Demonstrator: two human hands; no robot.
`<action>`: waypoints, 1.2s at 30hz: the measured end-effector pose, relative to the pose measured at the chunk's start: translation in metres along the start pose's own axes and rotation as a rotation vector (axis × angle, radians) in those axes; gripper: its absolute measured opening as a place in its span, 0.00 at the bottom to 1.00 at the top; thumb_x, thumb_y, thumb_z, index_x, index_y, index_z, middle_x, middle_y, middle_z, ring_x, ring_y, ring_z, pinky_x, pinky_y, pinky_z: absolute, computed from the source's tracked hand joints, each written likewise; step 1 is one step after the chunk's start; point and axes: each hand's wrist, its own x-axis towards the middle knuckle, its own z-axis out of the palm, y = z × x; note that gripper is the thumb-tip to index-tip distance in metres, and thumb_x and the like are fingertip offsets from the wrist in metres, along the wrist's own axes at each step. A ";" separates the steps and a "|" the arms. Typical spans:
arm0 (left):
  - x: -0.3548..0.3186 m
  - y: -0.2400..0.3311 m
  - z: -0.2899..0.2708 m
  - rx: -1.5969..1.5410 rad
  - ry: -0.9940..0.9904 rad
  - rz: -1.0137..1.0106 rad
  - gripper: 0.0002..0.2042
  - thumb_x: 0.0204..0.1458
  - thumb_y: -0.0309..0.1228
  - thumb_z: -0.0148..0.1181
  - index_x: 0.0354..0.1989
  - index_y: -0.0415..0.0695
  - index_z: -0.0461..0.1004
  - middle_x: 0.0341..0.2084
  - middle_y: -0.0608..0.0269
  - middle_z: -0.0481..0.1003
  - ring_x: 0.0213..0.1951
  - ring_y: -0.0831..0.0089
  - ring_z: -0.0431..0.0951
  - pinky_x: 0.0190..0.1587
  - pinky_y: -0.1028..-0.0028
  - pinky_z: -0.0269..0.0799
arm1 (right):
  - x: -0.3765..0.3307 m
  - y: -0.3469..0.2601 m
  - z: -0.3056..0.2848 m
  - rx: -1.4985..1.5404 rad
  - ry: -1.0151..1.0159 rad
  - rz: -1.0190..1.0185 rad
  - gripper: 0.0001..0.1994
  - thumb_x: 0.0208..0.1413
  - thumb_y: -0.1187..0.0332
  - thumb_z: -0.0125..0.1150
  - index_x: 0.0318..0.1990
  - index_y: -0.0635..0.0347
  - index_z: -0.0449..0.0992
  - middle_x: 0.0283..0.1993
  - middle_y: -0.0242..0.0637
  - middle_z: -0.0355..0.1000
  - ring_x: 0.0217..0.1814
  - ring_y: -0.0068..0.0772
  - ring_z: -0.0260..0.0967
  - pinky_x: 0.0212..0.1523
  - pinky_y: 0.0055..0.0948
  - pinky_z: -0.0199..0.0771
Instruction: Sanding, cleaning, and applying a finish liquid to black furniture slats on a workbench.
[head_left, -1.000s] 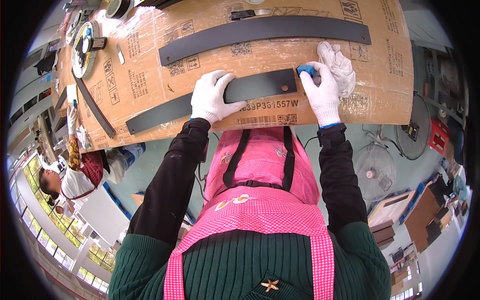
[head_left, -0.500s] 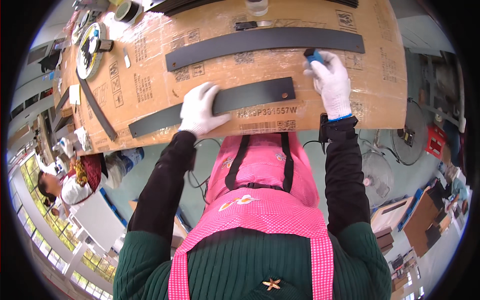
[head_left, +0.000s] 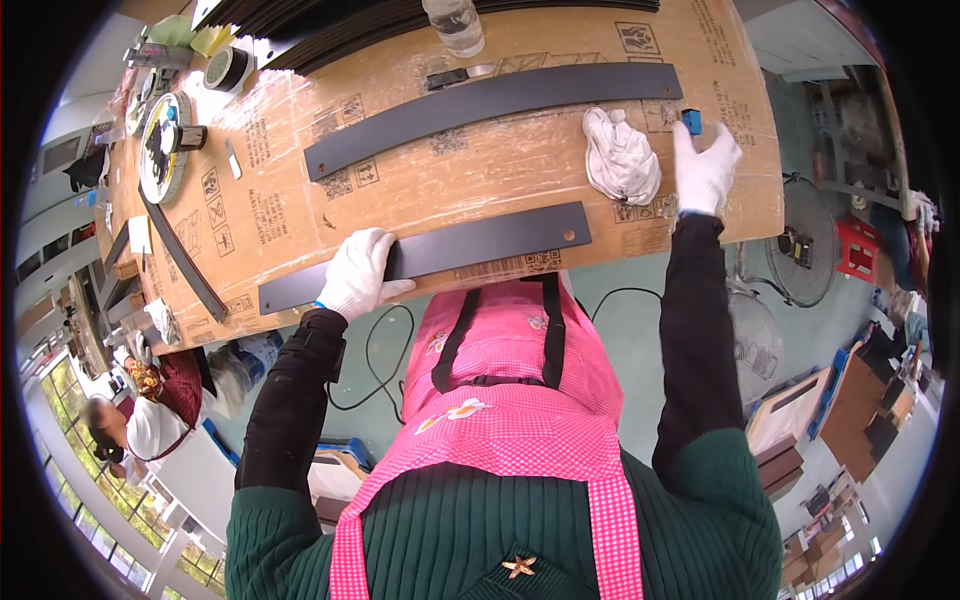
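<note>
My gloved left hand (head_left: pixel 357 275) rests over a dark grey strip (head_left: pixel 485 240) at the table's near edge, its fingers across the top and its thumb out to the right. A hole shows at each end of that strip. My gloved right hand (head_left: pixel 708 172) is at the right side of the table, thumb and fingers apart. A small blue block (head_left: pixel 692 122) stands right at its fingertips and does not look gripped. A crumpled white cloth (head_left: pixel 620 157) lies left of this hand. Farther back lies a longer, slightly curved dark strip (head_left: pixel 490 108).
Cardboard with printed marks (head_left: pixel 270 180) covers the table. Stacked dark strips (head_left: pixel 350 35), a clear bottle (head_left: pixel 455 25) and a black-handled tool (head_left: pixel 447 79) are at the back. A round tray (head_left: pixel 160 165) and a narrow strip (head_left: pixel 185 255) lie left. A fan (head_left: pixel 800 245) stands right.
My right hand has moved right, away from the far strip, and its fingers have opened from the blue block. The white cloth has come into sight. The near strip sits closer to the table edge.
</note>
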 end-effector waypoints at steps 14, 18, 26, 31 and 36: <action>0.073 0.025 0.014 -0.116 0.274 0.069 0.08 0.63 0.38 0.63 0.41 0.48 0.79 0.33 0.57 0.81 0.38 0.53 0.84 0.41 0.56 0.78 | -0.051 0.098 -0.043 0.564 -0.131 0.314 0.22 0.54 0.73 0.70 0.57 0.68 0.74 0.50 0.42 0.77 0.49 0.35 0.76 0.57 0.38 0.78; 0.104 0.085 0.010 -0.151 0.358 0.090 0.08 0.59 0.38 0.67 0.40 0.49 0.80 0.35 0.58 0.80 0.40 0.54 0.82 0.41 0.57 0.77 | -0.058 0.110 -0.092 0.161 -0.021 0.210 0.22 0.55 0.69 0.72 0.57 0.62 0.76 0.56 0.45 0.74 0.59 0.38 0.74 0.63 0.38 0.75; 0.089 0.044 0.034 -0.163 0.526 0.019 0.05 0.58 0.31 0.67 0.39 0.46 0.79 0.34 0.57 0.77 0.39 0.53 0.79 0.42 0.57 0.75 | -0.096 -0.041 -0.061 -0.313 -0.421 -0.590 0.14 0.59 0.65 0.62 0.52 0.54 0.78 0.49 0.46 0.73 0.54 0.47 0.74 0.53 0.46 0.79; 0.091 0.041 0.037 -0.215 0.532 -0.007 0.03 0.58 0.29 0.65 0.37 0.46 0.78 0.32 0.55 0.77 0.39 0.52 0.79 0.41 0.57 0.75 | -0.181 -0.091 0.015 0.165 -0.262 -0.719 0.16 0.63 0.59 0.60 0.54 0.56 0.75 0.40 0.42 0.70 0.43 0.46 0.74 0.33 0.44 0.81; 0.091 0.041 0.035 -0.218 0.531 -0.023 0.03 0.58 0.29 0.65 0.36 0.46 0.78 0.31 0.55 0.77 0.38 0.52 0.79 0.40 0.57 0.75 | -0.102 -0.009 -0.004 -0.220 -0.199 -0.574 0.07 0.57 0.64 0.60 0.43 0.44 0.77 0.39 0.33 0.71 0.39 0.44 0.70 0.36 0.46 0.75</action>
